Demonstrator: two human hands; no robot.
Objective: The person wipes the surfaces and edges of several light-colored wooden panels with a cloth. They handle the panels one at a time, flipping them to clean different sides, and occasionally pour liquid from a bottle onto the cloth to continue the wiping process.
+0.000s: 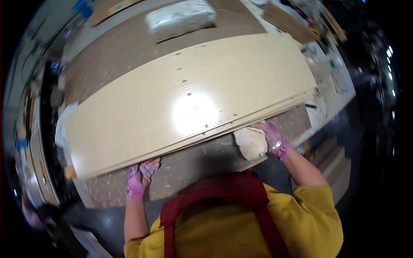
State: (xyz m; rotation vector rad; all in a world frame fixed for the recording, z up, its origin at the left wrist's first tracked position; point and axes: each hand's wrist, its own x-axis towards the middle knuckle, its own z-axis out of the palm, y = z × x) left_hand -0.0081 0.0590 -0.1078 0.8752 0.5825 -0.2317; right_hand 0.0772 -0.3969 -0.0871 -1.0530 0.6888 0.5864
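Note:
A long cream-coloured panel (142, 116) with small dark holes lies on top of a stack of similar panels, at an angle across the table. My left hand (143, 174), in a pink-stained glove, is at the near edge of the stack towards its left end. Its fingers curl in against that edge, and the fingertips are partly hidden. Further right, my right hand (275, 141), gloved alike, is closed around a bunched white cloth (251, 144). Its fingers reach up to the near edge of the panels; the thumb is hidden.
The brown, scuffed worktable (185, 170) shows along the near side. Beyond the panels sits a plastic-wrapped white package (180, 19). Cardboard pieces (290, 21) and small clutter occupy the far right. Shelving with boards (41, 150) stands left, and stacked boards (329, 165) are at the lower right.

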